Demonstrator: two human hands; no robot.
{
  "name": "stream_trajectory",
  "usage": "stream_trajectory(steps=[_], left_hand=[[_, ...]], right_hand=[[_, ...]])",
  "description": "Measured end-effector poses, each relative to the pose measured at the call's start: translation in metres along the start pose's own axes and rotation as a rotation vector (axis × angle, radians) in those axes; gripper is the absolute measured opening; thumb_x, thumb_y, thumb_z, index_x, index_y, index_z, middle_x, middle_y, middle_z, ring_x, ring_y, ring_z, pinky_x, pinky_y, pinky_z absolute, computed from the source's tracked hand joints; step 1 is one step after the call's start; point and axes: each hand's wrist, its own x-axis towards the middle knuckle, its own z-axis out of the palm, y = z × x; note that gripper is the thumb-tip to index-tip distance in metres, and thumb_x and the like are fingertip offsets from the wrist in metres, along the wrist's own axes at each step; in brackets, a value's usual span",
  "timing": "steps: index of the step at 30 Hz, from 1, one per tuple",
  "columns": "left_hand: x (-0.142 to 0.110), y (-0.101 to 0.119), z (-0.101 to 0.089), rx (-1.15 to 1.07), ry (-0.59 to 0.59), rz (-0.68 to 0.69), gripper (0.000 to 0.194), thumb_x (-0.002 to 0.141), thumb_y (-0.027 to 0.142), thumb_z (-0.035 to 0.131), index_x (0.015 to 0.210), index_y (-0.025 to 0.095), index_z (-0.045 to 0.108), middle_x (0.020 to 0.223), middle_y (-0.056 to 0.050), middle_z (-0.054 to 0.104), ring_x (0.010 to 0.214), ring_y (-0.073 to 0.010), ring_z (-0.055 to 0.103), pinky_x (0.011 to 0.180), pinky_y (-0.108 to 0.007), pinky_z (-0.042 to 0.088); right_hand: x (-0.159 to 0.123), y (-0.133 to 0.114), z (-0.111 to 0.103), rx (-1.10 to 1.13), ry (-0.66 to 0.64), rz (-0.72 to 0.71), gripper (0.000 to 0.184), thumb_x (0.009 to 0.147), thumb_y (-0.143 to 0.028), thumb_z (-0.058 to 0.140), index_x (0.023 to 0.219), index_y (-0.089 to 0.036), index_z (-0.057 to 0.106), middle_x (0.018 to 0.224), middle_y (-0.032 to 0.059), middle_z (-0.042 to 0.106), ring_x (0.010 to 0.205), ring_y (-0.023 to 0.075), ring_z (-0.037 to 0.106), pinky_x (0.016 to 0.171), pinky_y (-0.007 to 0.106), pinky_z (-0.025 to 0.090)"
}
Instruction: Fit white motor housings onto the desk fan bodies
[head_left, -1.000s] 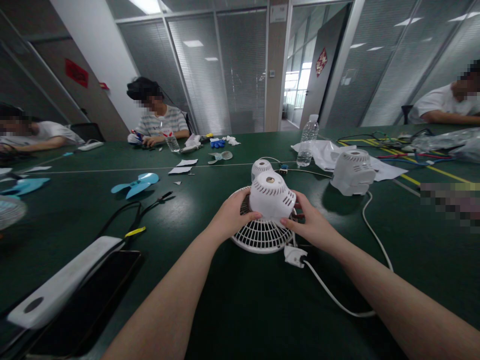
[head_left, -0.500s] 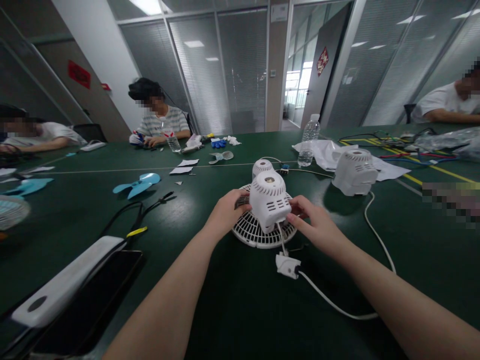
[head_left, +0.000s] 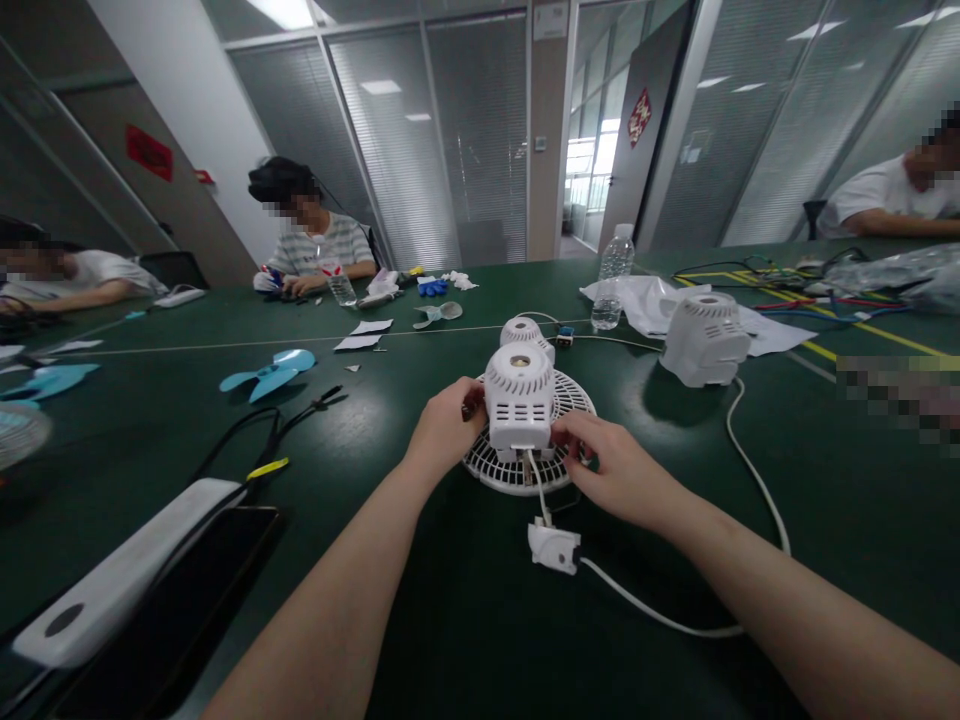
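A white fan motor housing (head_left: 519, 400) with slotted vents stands on a round white fan grille (head_left: 487, 470) in front of me. My left hand (head_left: 448, 425) grips its left side, the fingertips partly hidden behind it. At the lower right edge, my right hand (head_left: 611, 460) has its bent fingers pressed to the housing. A cord runs down from the housing to a small white switch piece (head_left: 553, 547) lying on the table. Just behind is a second white housing (head_left: 523, 331), largely covered by the first.
Another white motor housing (head_left: 705, 340) stands to the right, near a plastic bottle (head_left: 613, 275) and white sheets. On the left lie a blue fan blade (head_left: 271, 376), a black cable, a white elongated device (head_left: 127, 570) and a phone (head_left: 172, 610). Other people sit around the table.
The housing has turned and shifted slightly left on the grille, its vents now facing me squarely. My right hand has followed it left, and the switch piece has slid left.
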Motion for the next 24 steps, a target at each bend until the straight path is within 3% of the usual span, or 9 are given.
stream_trajectory(steps=[4, 8, 10, 13, 18, 24], left_hand=[[0.000, 0.003, 0.001, 0.015, 0.012, -0.048, 0.021, 0.079, 0.015, 0.058, 0.099, 0.022, 0.058, 0.095, -0.004, 0.068, 0.084, -0.0196, 0.064, 0.075, -0.034, 0.051], [-0.001, 0.006, 0.003, -0.010, 0.052, -0.060, 0.024, 0.079, 0.017, 0.060, 0.102, 0.022, 0.055, 0.097, -0.005, 0.067, 0.086, -0.0201, 0.063, 0.075, -0.035, 0.052], [-0.002, 0.008, 0.005, -0.031, 0.068, -0.044, 0.029, 0.079, 0.016, 0.060, 0.107, 0.021, 0.053, 0.103, -0.006, 0.065, 0.088, -0.0202, 0.063, 0.078, -0.036, 0.052], [-0.003, 0.008, 0.007, -0.066, 0.064, -0.031, 0.038, 0.080, 0.014, 0.058, 0.117, 0.021, 0.051, 0.111, -0.008, 0.064, 0.095, -0.0209, 0.062, 0.086, -0.038, 0.051], [-0.004, 0.008, 0.010, -0.024, 0.019, -0.007, 0.045, 0.082, 0.013, 0.054, 0.126, 0.020, 0.050, 0.120, -0.010, 0.062, 0.110, -0.0249, 0.058, 0.096, -0.044, 0.047], [-0.003, 0.007, 0.010, 0.039, -0.003, 0.045, 0.048, 0.081, 0.010, 0.049, 0.128, 0.020, 0.051, 0.124, -0.009, 0.060, 0.115, -0.0263, 0.054, 0.101, -0.045, 0.044]], right_hand=[[0.001, 0.003, 0.003, 0.014, 0.031, -0.002, 0.026, 0.077, -0.007, 0.050, 0.094, -0.023, 0.061, 0.100, 0.0055, 0.066, 0.090, 0.0218, 0.061, 0.082, 0.040, 0.050], [0.002, 0.008, 0.005, -0.006, 0.152, 0.086, 0.020, 0.079, -0.014, 0.054, 0.097, -0.022, 0.058, 0.102, 0.0073, 0.064, 0.094, 0.0238, 0.061, 0.085, 0.043, 0.050], [0.002, 0.011, 0.006, 0.006, 0.184, 0.111, 0.031, 0.081, -0.021, 0.058, 0.112, -0.021, 0.055, 0.116, 0.0102, 0.061, 0.109, 0.0271, 0.059, 0.094, 0.047, 0.048], [0.002, 0.015, 0.007, 0.059, 0.135, 0.115, 0.060, 0.083, -0.034, 0.062, 0.137, -0.021, 0.041, 0.142, 0.0128, 0.048, 0.132, 0.0309, 0.045, 0.108, 0.053, 0.038], [0.004, 0.021, 0.013, 0.118, 0.030, 0.083, 0.089, 0.081, -0.047, 0.066, 0.152, -0.023, 0.018, 0.156, 0.0122, 0.033, 0.142, 0.0337, 0.032, 0.115, 0.059, 0.026], [0.006, 0.027, 0.013, 0.122, 0.060, 0.128, 0.073, 0.089, -0.038, 0.057, 0.152, -0.023, 0.023, 0.155, 0.0104, 0.035, 0.142, 0.0292, 0.034, 0.116, 0.055, 0.027]])
